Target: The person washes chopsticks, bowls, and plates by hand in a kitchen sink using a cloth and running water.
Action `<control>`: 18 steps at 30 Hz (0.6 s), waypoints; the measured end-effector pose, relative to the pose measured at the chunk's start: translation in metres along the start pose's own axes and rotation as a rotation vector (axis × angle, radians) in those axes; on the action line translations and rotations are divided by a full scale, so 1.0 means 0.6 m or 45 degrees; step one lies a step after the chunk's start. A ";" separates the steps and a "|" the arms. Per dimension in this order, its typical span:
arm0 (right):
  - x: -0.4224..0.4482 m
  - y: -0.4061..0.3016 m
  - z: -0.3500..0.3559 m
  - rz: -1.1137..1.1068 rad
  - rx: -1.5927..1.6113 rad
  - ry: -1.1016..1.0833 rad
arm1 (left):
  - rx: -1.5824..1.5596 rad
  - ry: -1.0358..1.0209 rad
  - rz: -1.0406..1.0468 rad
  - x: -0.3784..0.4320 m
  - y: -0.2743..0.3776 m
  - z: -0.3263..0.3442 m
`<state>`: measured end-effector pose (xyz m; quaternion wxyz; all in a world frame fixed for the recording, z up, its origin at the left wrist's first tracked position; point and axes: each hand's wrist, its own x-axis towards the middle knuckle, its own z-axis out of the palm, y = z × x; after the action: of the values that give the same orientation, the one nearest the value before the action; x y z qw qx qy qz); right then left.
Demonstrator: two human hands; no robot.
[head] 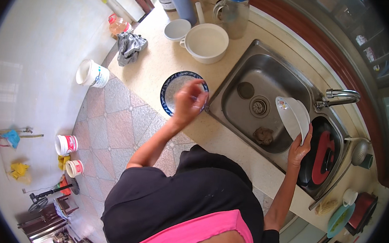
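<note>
My right hand (300, 147) grips the rim of a white bowl (294, 116) with a small floral print. The bowl is tilted on its side above the stainless steel sink (269, 71), near the divider between its basins. Blurred by motion, my left hand (191, 99) hovers over a blue-rimmed plate (173, 86) on the counter; its fingers are partly curled, and nothing shows in them. In the large basin are a drain strainer (259, 106) and a crumpled brown cloth or scrubber (263, 135). The chrome faucet (338, 99) rises behind the bowl.
A white handled pot (206, 42), a small white bowl (177, 30) and a lidded pitcher (235, 17) stand beyond the plate. A grey cloth (129, 47) hangs at the counter's edge. A black pan with a red part (323, 157) fills the smaller basin.
</note>
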<state>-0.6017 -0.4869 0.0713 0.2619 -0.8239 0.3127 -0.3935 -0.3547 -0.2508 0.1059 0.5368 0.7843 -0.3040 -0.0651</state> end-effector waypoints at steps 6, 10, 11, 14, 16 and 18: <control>-0.015 0.049 0.029 0.267 0.232 0.022 | 0.924 0.119 -0.274 0.010 -0.079 -0.141; -0.041 0.027 0.049 0.961 0.948 0.063 | 1.064 -0.216 -0.148 0.004 -0.152 -0.155; -0.046 0.022 0.051 0.957 0.946 0.061 | 1.060 -0.213 -0.149 0.004 -0.166 -0.160; -0.068 0.020 0.054 1.286 0.907 -0.023 | 0.698 -0.391 -0.577 0.020 -0.156 -0.154; -0.083 0.025 0.052 1.294 0.906 -0.043 | 0.555 -0.410 -0.682 0.026 -0.143 -0.148; -0.089 0.016 0.049 1.304 0.907 -0.067 | 0.337 -0.519 -0.880 0.030 -0.148 -0.146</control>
<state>-0.6070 -0.4491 0.0226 0.6836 -0.4409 0.5111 -0.2775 -0.2667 -0.1688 0.0683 0.3069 0.8733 -0.1288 -0.3557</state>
